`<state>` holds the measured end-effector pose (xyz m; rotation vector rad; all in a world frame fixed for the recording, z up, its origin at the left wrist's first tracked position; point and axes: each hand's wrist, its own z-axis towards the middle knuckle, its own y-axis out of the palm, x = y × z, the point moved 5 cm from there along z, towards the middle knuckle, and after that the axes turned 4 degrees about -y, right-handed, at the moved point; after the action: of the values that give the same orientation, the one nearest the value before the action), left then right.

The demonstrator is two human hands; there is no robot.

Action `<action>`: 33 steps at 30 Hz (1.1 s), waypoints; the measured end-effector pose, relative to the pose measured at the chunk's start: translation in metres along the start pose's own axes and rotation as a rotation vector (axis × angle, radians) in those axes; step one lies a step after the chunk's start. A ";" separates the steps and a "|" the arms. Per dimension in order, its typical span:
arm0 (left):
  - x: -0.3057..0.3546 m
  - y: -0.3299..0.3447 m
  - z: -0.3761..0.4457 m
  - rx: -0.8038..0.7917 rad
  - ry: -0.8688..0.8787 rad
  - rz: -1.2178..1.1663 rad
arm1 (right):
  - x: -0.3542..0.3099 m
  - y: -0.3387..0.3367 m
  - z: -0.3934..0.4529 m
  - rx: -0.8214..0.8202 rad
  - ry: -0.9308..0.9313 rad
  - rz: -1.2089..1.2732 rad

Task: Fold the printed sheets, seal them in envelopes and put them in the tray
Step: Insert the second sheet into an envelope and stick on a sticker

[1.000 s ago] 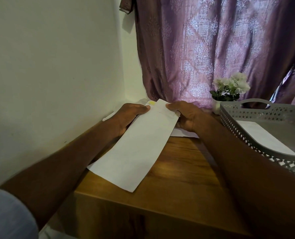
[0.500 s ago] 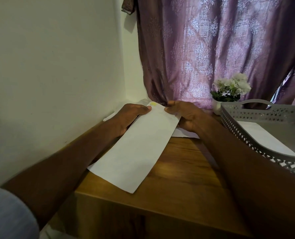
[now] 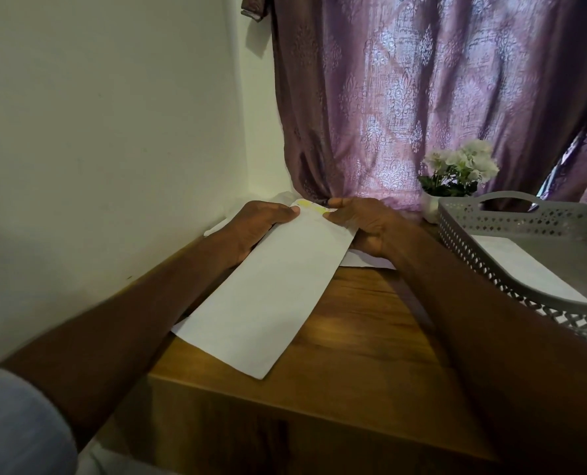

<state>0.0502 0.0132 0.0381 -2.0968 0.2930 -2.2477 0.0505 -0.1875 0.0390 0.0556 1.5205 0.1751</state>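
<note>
The long white paper envelope [image 3: 268, 296] lies at an angle on the brown wooden surface [image 3: 360, 365], its near corner close to the surface's front edge and its far end raised between both hands. This envelope serves as the landmark below.

Task progress, as a judgement: the envelope appears to be at the sealing stage. A yellow-tinted strip [image 3: 314, 208] shows along its far end, probably the adhesive flap, not yet pressed down. Whether a folded sheet is already inside cannot be told. To the right of the envelope, the grey perforated plastic tray [image 3: 511, 221] already holds one flat white item [image 3: 525, 265], probably a finished envelope. Beyond and under the far end of the envelope, further white paper [image 3: 364, 260] lies on the surface; more folding and sealing probably remain.

The left hand [image 3: 254, 228] grips the left side of the envelope's far end, thumb on top, fingers curled beneath. The right hand [image 3: 364, 224] pinches the right side of the same end, thumb tip at the yellow strip, fingers curled behind.

Beyond the envelope, to the right, a small white pot of white flowers [image 3: 456, 176] stands before the purple patterned curtain [image 3: 422, 97].
</note>
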 end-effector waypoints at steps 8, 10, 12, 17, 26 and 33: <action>0.000 -0.003 -0.001 0.042 -0.013 -0.034 | -0.018 -0.004 -0.004 0.254 -0.286 -0.269; 0.000 -0.003 -0.001 0.040 -0.017 -0.043 | -0.019 -0.001 -0.004 0.248 -0.322 -0.338; 0.002 -0.003 -0.002 0.039 -0.021 -0.038 | -0.016 0.001 -0.002 0.241 -0.337 -0.403; 0.004 -0.002 -0.003 0.059 -0.024 -0.018 | -0.018 0.003 -0.005 0.231 -0.352 -0.454; 0.004 0.000 -0.001 0.071 0.010 0.025 | -0.018 0.008 -0.012 0.234 -0.207 -0.452; 0.008 0.008 -0.004 0.023 0.077 0.030 | -0.018 0.015 -0.020 0.192 -0.124 -0.444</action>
<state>0.0448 0.0040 0.0439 -1.9847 0.2989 -2.3073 0.0291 -0.1773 0.0581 -0.1171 1.3857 -0.3239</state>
